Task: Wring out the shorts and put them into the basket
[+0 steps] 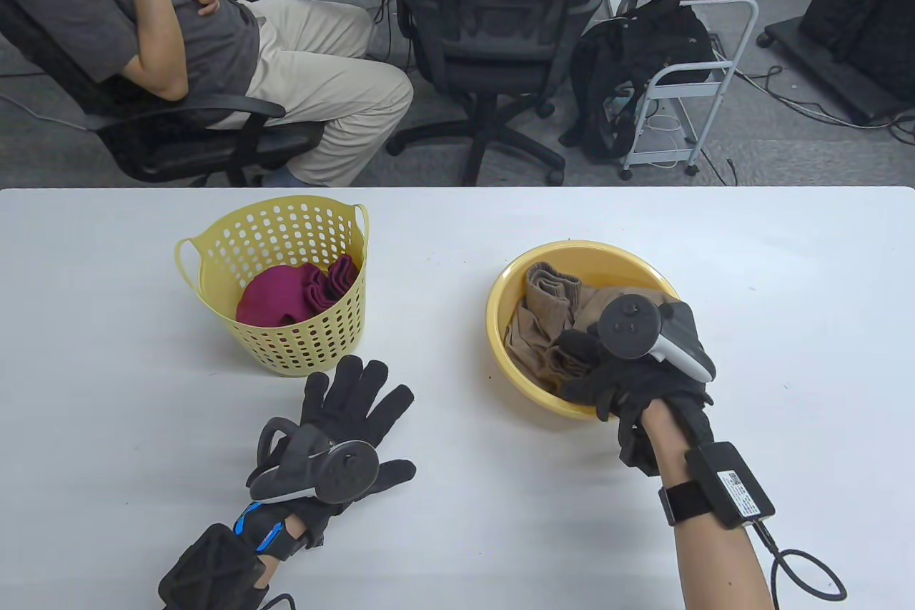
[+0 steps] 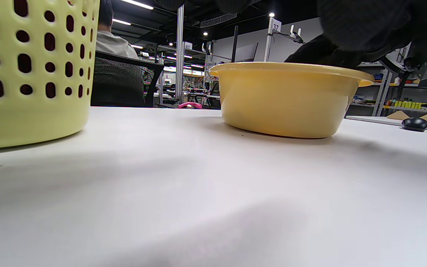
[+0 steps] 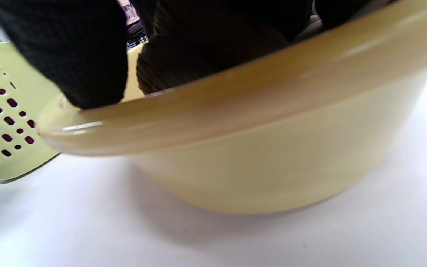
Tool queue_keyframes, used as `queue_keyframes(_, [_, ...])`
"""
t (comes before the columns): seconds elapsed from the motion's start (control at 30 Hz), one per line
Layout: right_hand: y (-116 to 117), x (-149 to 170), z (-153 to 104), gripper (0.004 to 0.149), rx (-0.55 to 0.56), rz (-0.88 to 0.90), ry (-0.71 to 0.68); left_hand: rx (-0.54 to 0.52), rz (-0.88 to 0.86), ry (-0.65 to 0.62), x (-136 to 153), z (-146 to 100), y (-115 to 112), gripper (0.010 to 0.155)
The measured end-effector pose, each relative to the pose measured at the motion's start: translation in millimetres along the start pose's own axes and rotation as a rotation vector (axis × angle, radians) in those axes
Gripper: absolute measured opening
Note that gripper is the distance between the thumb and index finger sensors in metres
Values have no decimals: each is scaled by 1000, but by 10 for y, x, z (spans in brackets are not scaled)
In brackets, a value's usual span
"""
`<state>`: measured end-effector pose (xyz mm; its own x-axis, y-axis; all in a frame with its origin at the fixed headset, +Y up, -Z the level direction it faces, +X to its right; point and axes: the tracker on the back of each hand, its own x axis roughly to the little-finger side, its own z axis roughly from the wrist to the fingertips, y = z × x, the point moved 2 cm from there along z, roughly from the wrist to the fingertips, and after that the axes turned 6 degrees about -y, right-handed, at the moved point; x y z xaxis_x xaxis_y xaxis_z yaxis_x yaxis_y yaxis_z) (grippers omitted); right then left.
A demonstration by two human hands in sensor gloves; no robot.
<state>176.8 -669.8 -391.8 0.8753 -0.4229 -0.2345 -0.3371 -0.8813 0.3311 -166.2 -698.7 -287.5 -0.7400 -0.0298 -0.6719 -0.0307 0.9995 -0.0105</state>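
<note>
Right grip (image 1: 629, 360) curled into brown shorts (image 1: 547, 331)

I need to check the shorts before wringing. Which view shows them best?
The table view: the tan shorts lie bunched in the yellow basin under the right hand. Both wrist views show only the basin's outer wall, no shorts.

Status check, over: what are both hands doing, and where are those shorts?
Left hand flat on table, open. Right hand reaching into basin, fingers on tan shorts. Basket holds red cloth; path clear.
</note>
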Motion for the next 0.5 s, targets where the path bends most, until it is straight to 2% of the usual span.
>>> queue_keyframes(0.37, [17,37,122,72,17,-91,58,-6,-3,6,15,-6,11,91])
queue_keyframes(0.5, [-10,-23,122,68,102,-179,46,-7,-1,7,18,-8,14,91])
